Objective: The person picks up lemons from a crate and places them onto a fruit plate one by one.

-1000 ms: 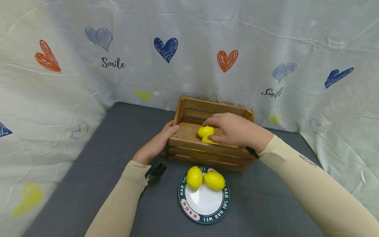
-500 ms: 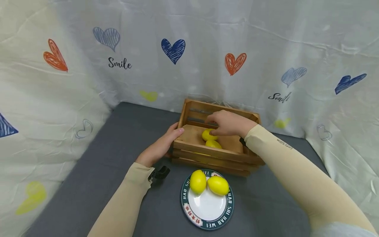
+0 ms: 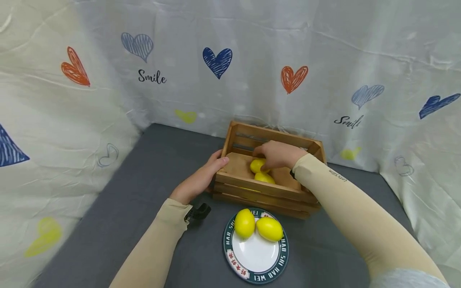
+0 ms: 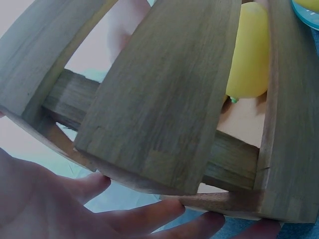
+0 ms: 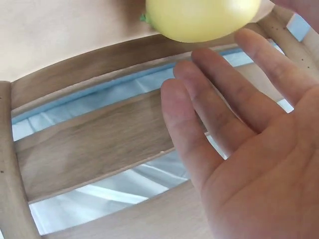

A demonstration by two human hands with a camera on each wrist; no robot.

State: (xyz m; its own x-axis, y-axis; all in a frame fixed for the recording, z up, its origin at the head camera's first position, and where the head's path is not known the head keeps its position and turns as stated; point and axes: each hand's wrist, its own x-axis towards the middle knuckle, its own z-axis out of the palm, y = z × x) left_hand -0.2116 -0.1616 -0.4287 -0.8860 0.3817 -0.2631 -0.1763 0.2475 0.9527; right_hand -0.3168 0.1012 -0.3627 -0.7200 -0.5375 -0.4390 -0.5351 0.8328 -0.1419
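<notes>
A slatted wooden crate [image 3: 264, 195] stands at the back of the table, with two yellow lemons visible inside. My left hand [image 3: 200, 178] grips its left end, thumb over the rim and fingers against the outer slats. My right hand [image 3: 280, 155] reaches into the crate above the rear lemon [image 3: 256, 165]; the front lemon [image 3: 265, 178] lies just beside that one. In the right wrist view the fingers are spread and slightly bent, with a lemon [image 5: 199, 17] just beyond the fingertips and the thumb mostly out of frame. Through the slats a lemon [image 4: 250, 55] shows in the left wrist view.
In front of the crate lies a white plate [image 3: 256, 253] with a dark green lettered rim. Two lemons rest on it, one upright [image 3: 245, 224] and one sideways [image 3: 270, 229]. A grey cloth [image 3: 126, 216] covers the table. Behind hangs a white curtain [image 3: 252, 36] with hearts.
The right hand rises off the lemons in the crate, shifts back, then lowers again over the rear one. The left hand stays on the crate. The whole head view shifts slightly right and down.
</notes>
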